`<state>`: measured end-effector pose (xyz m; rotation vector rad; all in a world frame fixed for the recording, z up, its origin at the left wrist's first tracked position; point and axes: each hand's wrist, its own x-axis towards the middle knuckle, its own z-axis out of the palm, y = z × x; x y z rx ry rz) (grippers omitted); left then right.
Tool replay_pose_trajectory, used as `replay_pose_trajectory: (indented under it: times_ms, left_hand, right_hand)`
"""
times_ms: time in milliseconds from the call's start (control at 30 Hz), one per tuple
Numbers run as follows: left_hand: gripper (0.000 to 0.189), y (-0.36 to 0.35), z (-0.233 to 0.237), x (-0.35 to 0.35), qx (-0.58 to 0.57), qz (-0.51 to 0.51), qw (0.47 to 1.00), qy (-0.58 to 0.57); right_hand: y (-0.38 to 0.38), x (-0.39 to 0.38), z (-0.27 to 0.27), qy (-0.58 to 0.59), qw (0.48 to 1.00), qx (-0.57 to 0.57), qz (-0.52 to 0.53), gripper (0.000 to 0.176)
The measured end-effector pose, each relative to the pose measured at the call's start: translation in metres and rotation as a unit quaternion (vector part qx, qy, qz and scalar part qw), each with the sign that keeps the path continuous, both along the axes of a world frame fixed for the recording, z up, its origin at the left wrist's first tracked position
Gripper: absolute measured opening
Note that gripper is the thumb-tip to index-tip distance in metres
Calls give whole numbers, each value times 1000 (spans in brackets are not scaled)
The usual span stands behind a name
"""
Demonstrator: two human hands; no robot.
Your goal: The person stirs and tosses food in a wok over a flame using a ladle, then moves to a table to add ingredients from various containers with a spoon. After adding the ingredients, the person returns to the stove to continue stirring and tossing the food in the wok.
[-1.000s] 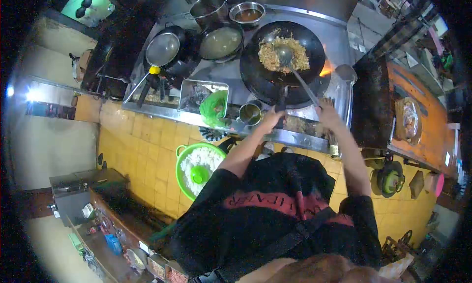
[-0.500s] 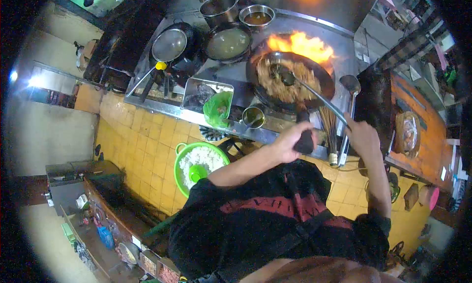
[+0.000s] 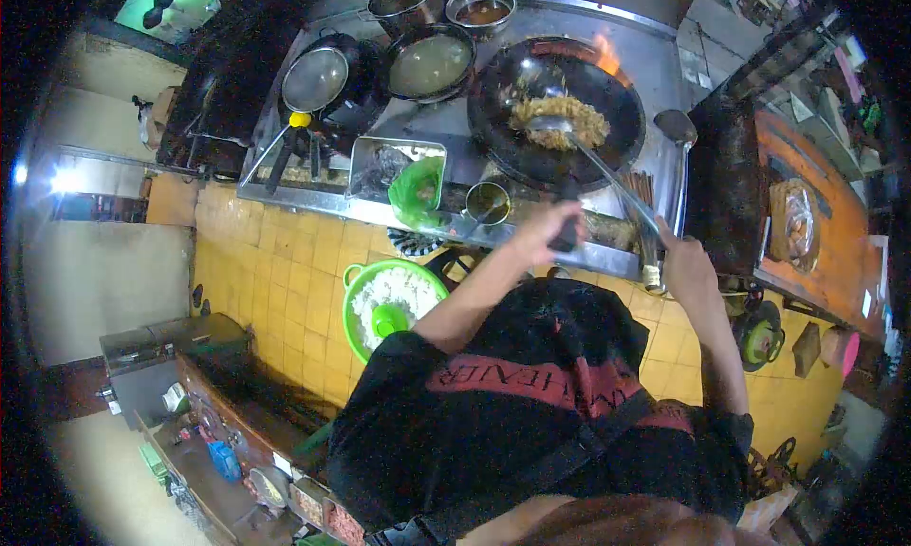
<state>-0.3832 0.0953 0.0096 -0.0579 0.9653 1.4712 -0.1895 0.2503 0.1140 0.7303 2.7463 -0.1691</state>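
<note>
My left hand (image 3: 546,235), somewhat blurred, is closed at the handle (image 3: 569,225) of a black wok (image 3: 486,119) on the stove. Fried rice (image 3: 588,121) lies gathered in the middle of the wok. My right hand (image 3: 693,273) grips the long metal handle of a ladle (image 3: 607,174). The ladle's bowl rests down in the rice. Small flames (image 3: 607,57) show behind the wok's far rim. Just left of the wok handle stands a metal cup (image 3: 488,203) with a utensil in it.
To the left are a strainer (image 3: 316,79), a pan of pale liquid (image 3: 432,62), a pot (image 3: 403,3) and a steel tray (image 3: 365,171) with a green plastic bag (image 3: 415,193). A green basin (image 3: 349,304) of white rice stands below. At right lie a second ladle (image 3: 676,127) and a stick brush (image 3: 650,257).
The flames have shrunk from a large blaze to a small lick. The wok now sits flatter, with its rice bunched in the middle. My left hand has moved slightly left and up.
</note>
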Motion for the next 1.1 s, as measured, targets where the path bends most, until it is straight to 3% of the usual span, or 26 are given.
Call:
replay_pose_trajectory:
  times_ms: [33,67,100,133,167,200,233,333,433,533,600,633,700,733,767,833,900,967,1033,1100]
  left_hand:
    - [19,3,-22,-11,-14,32,998,43]
    - [19,-3,-21,-3,-13,30,999,43]
    - [19,-13,-14,11,-23,45,998,47]
    - [18,-19,-5,21,-28,61,996,56]
    - [18,-38,6,32,48,-20,996,71]
    - [18,-46,25,42,4,-35,998,46]
    - [19,-45,39,42,-37,-49,998,27]
    - [19,-29,-19,9,-37,-29,999,23]
    - [16,-3,-95,-17,-1,57,986,159]
    - [20,15,-102,-30,-5,92,988,125]
    - [22,19,-116,-32,-4,82,990,113]
    - [24,19,-120,-33,-9,67,993,100]
    - [22,19,-109,-34,-15,84,988,128]
    - [22,19,-113,-35,-13,76,988,137]
    - [21,17,-119,-34,-13,65,987,144]
    - [26,18,-124,-37,-17,59,983,171]
    - [23,15,-105,-33,-34,59,985,159]
    - [22,16,-111,-36,-11,55,985,161]
    - [21,14,-112,-37,9,46,986,161]
    - [20,13,-103,-34,-9,67,988,138]
  right_hand:
    - [4,-3,-8,0,999,40,-12,57]
    - [9,-6,-25,-39,996,51,-64,72]
    - [16,0,-41,-37,996,53,-68,72]
    - [30,2,-54,16,992,110,-58,63]
    - [38,4,-59,64,984,163,-45,55]
    - [29,-4,-19,50,987,100,-119,52]
    - [27,-4,6,57,986,104,-116,52]
    - [15,17,25,179,975,34,-129,49]
    - [12,-5,-30,220,963,23,-156,49]
    - [12,-53,-101,167,970,15,-178,50]
    - [32,-64,-171,174,974,95,-105,52]
    - [30,-65,-152,175,975,97,-101,52]
    - [18,-75,-88,66,993,21,-98,69]
    - [30,-73,-90,78,989,-64,-107,69]
    - [34,-76,-100,76,990,-65,-103,69]
    - [45,-97,-137,253,964,-8,-77,57]
    - [45,-121,-141,237,965,-32,-103,57]
    - [36,-134,-124,179,980,-62,-62,69]
    - [70,-116,-138,184,980,-69,-32,67]
    - [97,-90,-106,179,978,-61,92,65]
